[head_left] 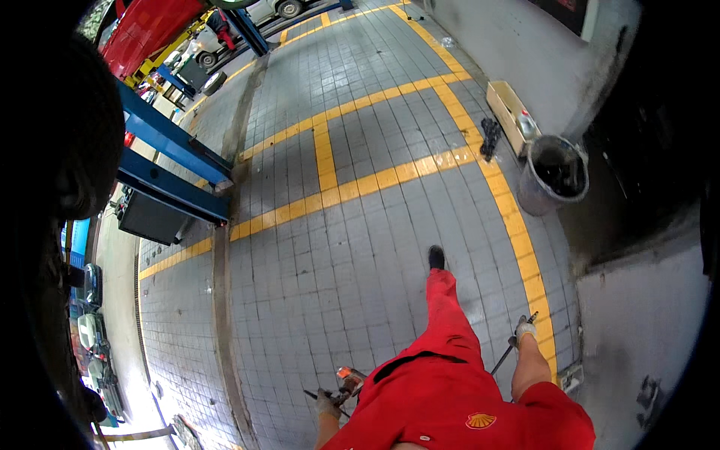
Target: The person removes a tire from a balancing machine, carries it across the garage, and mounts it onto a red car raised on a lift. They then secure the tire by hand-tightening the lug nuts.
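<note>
Low in the head view, my left hand [328, 405], in a pale work glove, is closed around an orange-and-dark power tool [349, 382] beside my hip. A thin dark rod sticks out past that hand; whether it belongs to the tool I cannot tell. Out to my right, my right hand [524, 330], gloved too, grips a long dark metal bar [503, 358]. The bar's narrow end juts beyond the fingers over the yellow floor line [531, 277]. I wear red work clothes [450, 401], and one dark shoe [436, 257] is out in front on the tiles.
Blue lift posts [176, 191] stand at the left, with a raised red car [146, 34] beyond. On the right, a grey bin [541, 184] and a long box [508, 112] sit along the wall. A dark crumpled item [490, 138] lies beside the box.
</note>
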A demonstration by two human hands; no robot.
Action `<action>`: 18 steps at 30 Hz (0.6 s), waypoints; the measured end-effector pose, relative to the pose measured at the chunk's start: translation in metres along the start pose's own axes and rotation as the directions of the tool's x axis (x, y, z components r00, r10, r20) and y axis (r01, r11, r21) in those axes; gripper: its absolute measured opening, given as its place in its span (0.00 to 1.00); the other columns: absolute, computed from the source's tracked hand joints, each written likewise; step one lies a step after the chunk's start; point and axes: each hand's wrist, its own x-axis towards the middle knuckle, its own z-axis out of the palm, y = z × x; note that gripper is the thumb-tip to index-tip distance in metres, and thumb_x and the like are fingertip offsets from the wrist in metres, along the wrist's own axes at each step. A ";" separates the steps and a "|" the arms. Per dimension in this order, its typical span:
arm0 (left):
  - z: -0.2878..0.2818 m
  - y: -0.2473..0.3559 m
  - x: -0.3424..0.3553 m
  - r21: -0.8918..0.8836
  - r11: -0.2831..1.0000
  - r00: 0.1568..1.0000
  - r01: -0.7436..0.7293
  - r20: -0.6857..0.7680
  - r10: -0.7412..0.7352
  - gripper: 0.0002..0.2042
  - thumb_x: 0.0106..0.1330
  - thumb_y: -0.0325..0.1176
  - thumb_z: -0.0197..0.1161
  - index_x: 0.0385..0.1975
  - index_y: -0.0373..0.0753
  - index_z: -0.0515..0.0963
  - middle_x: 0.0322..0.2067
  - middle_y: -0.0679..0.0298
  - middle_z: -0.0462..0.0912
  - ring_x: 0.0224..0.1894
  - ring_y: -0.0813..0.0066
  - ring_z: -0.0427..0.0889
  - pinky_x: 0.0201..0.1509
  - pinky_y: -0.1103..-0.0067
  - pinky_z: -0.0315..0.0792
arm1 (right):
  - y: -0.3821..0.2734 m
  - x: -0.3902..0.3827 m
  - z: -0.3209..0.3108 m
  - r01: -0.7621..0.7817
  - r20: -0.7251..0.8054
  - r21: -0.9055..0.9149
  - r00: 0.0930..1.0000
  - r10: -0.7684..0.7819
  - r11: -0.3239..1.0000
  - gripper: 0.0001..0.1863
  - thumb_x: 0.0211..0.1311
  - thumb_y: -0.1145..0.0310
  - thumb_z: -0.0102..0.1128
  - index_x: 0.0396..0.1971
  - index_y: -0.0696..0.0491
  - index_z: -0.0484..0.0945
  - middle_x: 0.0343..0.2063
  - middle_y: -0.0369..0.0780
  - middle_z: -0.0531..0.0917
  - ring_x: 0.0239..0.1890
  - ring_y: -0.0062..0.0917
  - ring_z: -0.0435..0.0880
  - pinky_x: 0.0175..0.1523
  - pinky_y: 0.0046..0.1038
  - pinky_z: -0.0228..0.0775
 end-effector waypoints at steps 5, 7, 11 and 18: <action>0.141 0.106 0.023 -0.216 0.976 0.995 0.008 -0.092 -0.028 0.21 0.77 0.55 0.57 0.36 0.41 0.70 0.20 0.63 0.68 0.18 0.67 0.69 0.24 0.69 0.69 | -0.178 0.178 -0.012 0.230 0.016 -0.877 0.892 -0.452 0.423 0.38 0.68 0.43 0.66 0.66 0.57 0.74 0.50 0.48 0.89 0.44 0.41 0.92 0.42 0.40 0.86; 0.185 0.147 0.016 -0.240 0.969 0.993 -0.055 -0.112 0.029 0.21 0.77 0.55 0.55 0.36 0.41 0.71 0.19 0.64 0.66 0.18 0.67 0.67 0.24 0.69 0.67 | -0.281 0.217 -0.015 0.157 -0.121 -0.686 0.938 -0.325 0.710 0.37 0.69 0.44 0.64 0.68 0.55 0.73 0.50 0.47 0.89 0.45 0.40 0.91 0.45 0.39 0.85; 0.270 0.214 0.013 -0.172 0.985 0.998 -0.024 -0.064 0.013 0.21 0.76 0.54 0.57 0.33 0.39 0.74 0.20 0.63 0.69 0.20 0.66 0.71 0.25 0.65 0.69 | -0.515 0.204 -0.034 0.219 -0.354 0.365 0.932 -0.083 0.905 0.33 0.75 0.45 0.57 0.69 0.54 0.74 0.52 0.48 0.88 0.49 0.40 0.90 0.51 0.37 0.83; 0.409 0.302 0.100 -0.007 0.990 0.985 0.139 -0.103 -0.139 0.19 0.73 0.49 0.59 0.35 0.35 0.79 0.23 0.55 0.78 0.20 0.59 0.77 0.27 0.63 0.75 | -0.898 0.129 0.029 0.658 -0.616 0.317 0.690 -0.379 0.683 0.38 0.72 0.41 0.60 0.60 0.64 0.80 0.57 0.48 0.86 0.59 0.41 0.83 0.61 0.37 0.73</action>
